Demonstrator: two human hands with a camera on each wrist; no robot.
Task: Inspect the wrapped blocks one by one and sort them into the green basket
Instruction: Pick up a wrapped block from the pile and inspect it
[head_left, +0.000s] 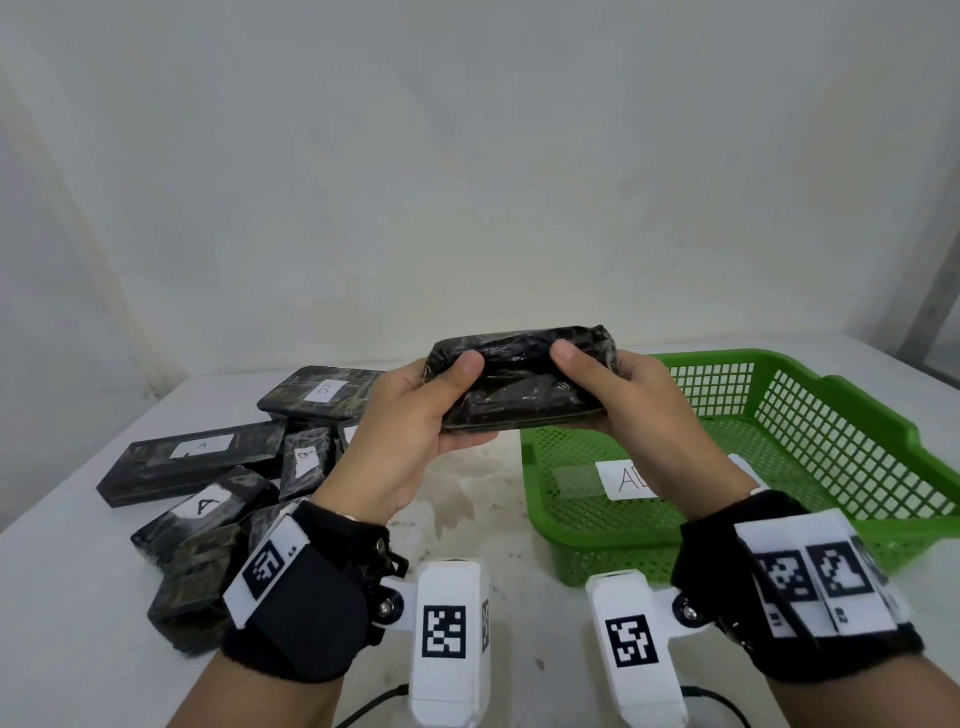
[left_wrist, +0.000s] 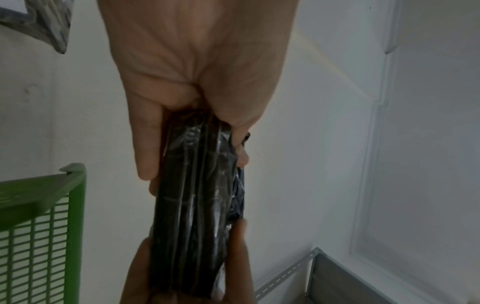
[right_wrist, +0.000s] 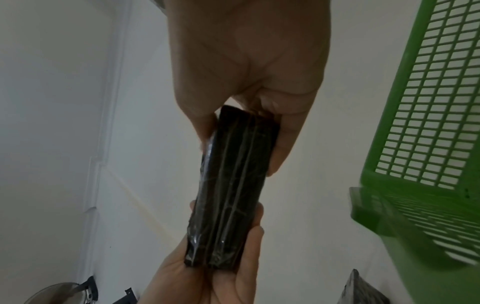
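Head view: labelled blocks (head_left: 208, 478) piled left of green basket (head_left: 831, 447).

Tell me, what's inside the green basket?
No blocks show in the green basket. A white paper label lies on its floor, reading "A" and more that the right hand covers. The wrapped block is held above, also by the left hand.

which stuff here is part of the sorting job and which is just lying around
Part of the job:
- held block, gripped by left hand and right hand
- pile of blocks on the table, some labelled A or B
- green basket, with a paper label inside

Just lying about:
- metal shelf frame
- cables
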